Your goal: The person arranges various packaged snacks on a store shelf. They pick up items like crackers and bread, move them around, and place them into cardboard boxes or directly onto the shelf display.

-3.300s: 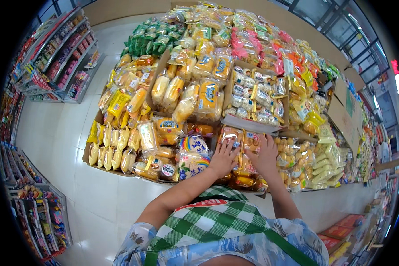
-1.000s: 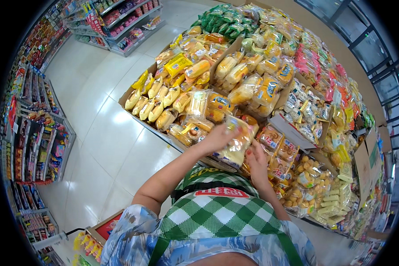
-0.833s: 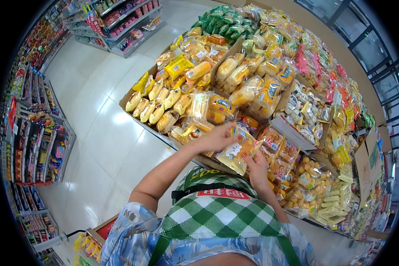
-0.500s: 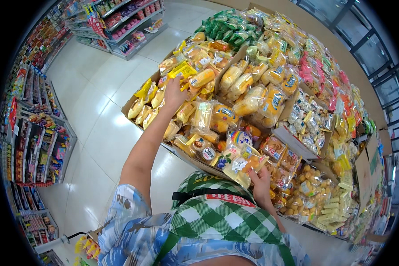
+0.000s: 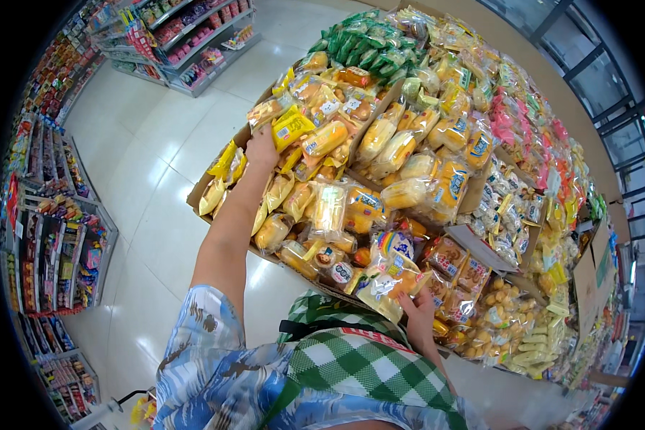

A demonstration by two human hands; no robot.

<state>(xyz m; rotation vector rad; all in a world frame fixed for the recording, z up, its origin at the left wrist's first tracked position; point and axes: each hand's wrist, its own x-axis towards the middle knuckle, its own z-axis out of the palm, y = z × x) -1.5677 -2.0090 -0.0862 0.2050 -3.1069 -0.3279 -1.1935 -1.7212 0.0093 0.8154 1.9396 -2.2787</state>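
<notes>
My left hand (image 5: 263, 148) reaches into the far left compartment of packaged bread. Its fingers dip among the packs, mostly hidden, beside a bright yellow packet (image 5: 292, 127) and below a clear-wrapped bread (image 5: 266, 112). I cannot tell whether they grip anything. At the near edge of the display, my right hand (image 5: 420, 315) is closed on the right side of a clear bread packet (image 5: 388, 285), thumb on top. That packet lies tilted over other packs, just below a round pack with a rainbow print (image 5: 393, 247).
Cardboard dividers (image 5: 480, 247) split the heaped display. Green packets (image 5: 369, 46) lie at the back, small white-wrapped snacks (image 5: 509, 208) and bags of small round cakes (image 5: 505, 308) at the right. Snack shelves (image 5: 57, 236) stand at the left across a tiled floor (image 5: 150, 193).
My left hand has moved left and slightly down, off the yellow packet, which now lies uncovered. My right hand keeps hold of the bread packet, shifted slightly down. The view has shifted a little.
</notes>
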